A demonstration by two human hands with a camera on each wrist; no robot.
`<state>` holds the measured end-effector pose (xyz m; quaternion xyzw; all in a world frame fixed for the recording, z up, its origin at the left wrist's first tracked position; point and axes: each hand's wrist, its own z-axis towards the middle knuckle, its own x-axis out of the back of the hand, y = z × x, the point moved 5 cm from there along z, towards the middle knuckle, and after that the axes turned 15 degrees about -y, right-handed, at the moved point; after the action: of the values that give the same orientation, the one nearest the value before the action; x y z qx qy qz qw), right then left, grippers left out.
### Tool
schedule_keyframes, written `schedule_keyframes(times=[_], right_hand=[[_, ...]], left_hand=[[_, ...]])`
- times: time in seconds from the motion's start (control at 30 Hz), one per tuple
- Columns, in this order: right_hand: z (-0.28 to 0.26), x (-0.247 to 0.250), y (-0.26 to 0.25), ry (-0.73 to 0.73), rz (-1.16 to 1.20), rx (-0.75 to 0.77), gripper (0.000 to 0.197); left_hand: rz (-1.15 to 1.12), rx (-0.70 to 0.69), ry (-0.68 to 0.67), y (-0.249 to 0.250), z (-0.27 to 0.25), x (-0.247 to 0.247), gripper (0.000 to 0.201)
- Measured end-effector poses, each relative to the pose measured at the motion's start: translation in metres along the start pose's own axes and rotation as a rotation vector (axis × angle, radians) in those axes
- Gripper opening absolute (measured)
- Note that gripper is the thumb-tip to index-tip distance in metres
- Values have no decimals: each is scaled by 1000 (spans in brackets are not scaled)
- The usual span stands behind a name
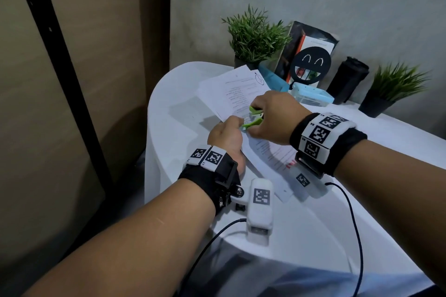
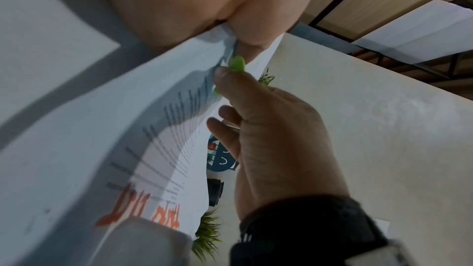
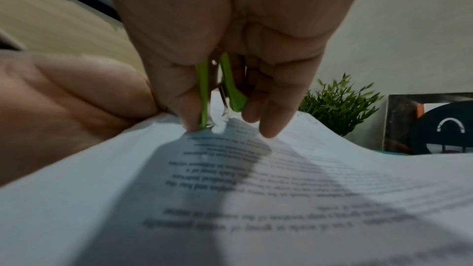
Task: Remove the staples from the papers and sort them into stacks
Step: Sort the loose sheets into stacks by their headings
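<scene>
A printed stapled packet point(image 1: 268, 152) lies on the white table point(image 1: 173, 128), its near corner lifted. My left hand point(image 1: 237, 124) pinches that corner point(image 2: 225, 27) between thumb and finger. My right hand point(image 1: 256, 117) grips a green staple remover point(image 1: 249, 125), whose metal jaws point(image 3: 217, 124) press on the packet's corner right beside my left fingers. The staple itself is hidden by the jaws. A loose stack of printed sheets point(image 1: 231, 89) lies behind the hands. In the right wrist view the remover point(image 3: 230, 92) stands upright over the text page point(image 3: 256, 179).
At the back stand a potted plant point(image 1: 253, 38), a book point(image 1: 311, 41), a black smiley holder point(image 1: 310, 65), a clear box with a blue lid point(image 1: 311, 97), a black tumbler point(image 1: 348, 79) and a second plant point(image 1: 393, 89). The table's rounded edge point(image 1: 148, 142) drops off to the left. Cables point(image 1: 354, 224) trail near the front.
</scene>
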<state>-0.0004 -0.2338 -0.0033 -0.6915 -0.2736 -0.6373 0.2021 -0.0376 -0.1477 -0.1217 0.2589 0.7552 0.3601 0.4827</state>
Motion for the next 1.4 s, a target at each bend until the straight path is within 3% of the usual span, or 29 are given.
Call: schedule_keyframes(times=[0.1, 0.27, 0.43, 0.53, 0.63, 0.7, 0.77, 0.9, 0.97, 1.13, 1.4], right_hand=[[-5, 6, 9, -30, 13, -21, 30], [-22, -2, 27, -306, 21, -42, 41], [-57, -1, 75, -324, 43, -114, 29], [-88, -17, 101, -427, 32, -192, 28], [-114, -34, 116, -561, -42, -243, 37], [-120, -34, 118, -608, -61, -251, 43], [-114, -22, 111, -556, -91, -225, 38], [-79, 19, 66, -52, 15, -56, 10], [-56, 23, 36, 52, 63, 49, 12], [-10, -2, -3, -70, -56, 74, 20], [-3, 3, -14, -125, -46, -31, 15]], left_hand=[[34, -1, -28, 0, -2, -5, 9], [20, 33, -74, 0, 1, -6, 6], [-29, 56, -107, 2, -2, -8, 10], [-11, 66, -149, 3, -2, -8, 16], [11, 34, -167, 0, -1, -8, 8], [7, -10, -170, 0, -2, -8, 13], [19, -30, -173, 3, -5, -9, 18], [30, -32, -172, 5, -10, -11, 21], [17, -17, -173, 9, -14, -14, 19], [-47, -17, -138, 8, -17, -13, 24], [-44, -35, -80, 11, -21, -12, 18]])
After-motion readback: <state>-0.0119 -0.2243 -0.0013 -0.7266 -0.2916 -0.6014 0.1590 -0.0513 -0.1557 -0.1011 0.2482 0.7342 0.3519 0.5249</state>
